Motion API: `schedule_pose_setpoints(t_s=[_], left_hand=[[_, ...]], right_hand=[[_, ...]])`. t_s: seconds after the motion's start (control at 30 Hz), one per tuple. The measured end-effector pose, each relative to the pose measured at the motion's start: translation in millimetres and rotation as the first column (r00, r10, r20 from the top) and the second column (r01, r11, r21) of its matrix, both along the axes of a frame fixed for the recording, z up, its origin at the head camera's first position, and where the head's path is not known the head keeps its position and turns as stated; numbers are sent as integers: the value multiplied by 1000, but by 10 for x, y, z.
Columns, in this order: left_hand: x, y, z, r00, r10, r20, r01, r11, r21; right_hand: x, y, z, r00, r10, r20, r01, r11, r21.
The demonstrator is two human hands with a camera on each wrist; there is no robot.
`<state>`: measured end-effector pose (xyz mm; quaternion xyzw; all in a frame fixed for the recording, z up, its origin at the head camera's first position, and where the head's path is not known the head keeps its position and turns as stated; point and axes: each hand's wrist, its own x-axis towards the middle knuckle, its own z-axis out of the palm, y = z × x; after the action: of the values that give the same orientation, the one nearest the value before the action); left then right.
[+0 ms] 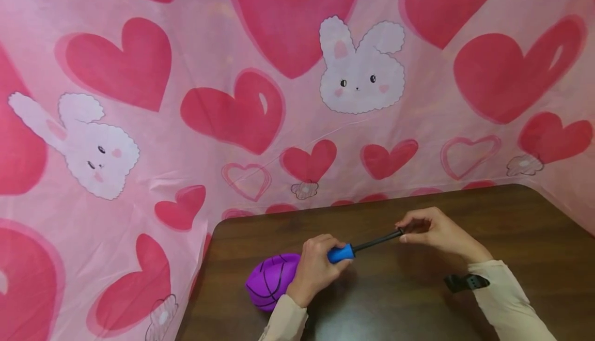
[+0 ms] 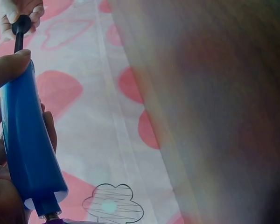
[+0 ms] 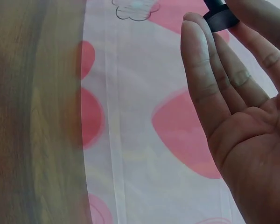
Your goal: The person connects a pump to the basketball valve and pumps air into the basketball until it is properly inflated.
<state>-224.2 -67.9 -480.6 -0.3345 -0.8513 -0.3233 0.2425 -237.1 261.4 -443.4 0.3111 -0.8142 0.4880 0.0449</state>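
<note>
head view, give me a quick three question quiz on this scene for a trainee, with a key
1. Multiple choice: what colour is the pump body in the left hand? a) green b) blue c) yellow
2. True or false: a length of black rod shows between the pump body and the black knob at the right hand.
3. Short answer: does the purple ball look evenly round or misshapen?

Key: 1. b; 2. true; 3. misshapen.
</note>
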Motion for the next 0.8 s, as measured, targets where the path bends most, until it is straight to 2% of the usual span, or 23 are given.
schedule_pose_setpoints(t_s=[0.13, 0.23, 0.33, 0.53, 0.67, 0.8], left_hand=[[2, 9, 3, 1000, 4, -2, -4, 1000, -1], [14, 8, 2, 1000, 18, 4, -18, 1000, -5], [26, 7, -3, 999, 32, 3, -32, 999, -9], [45, 26, -9, 1000, 11, 24, -10, 999, -31], [46, 24, -6, 999, 12, 40, -11, 1000, -27], [38, 14, -5, 1000, 11, 26, -11, 1000, -20]], right_hand=[[2, -64, -43, 999, -26, 22, 26, 999, -25], [7, -217, -124, 999, -40, 10, 41, 998, -45], [24, -440, -220, 998, -47, -37, 45, 997, -58], [60, -778, -378, 991, -17, -133, 8, 998, -69], [68, -821, -395, 992, -8, -125, -2, 997, -81], [68, -822, -377, 994, -2, -107, -7, 996, -85]])
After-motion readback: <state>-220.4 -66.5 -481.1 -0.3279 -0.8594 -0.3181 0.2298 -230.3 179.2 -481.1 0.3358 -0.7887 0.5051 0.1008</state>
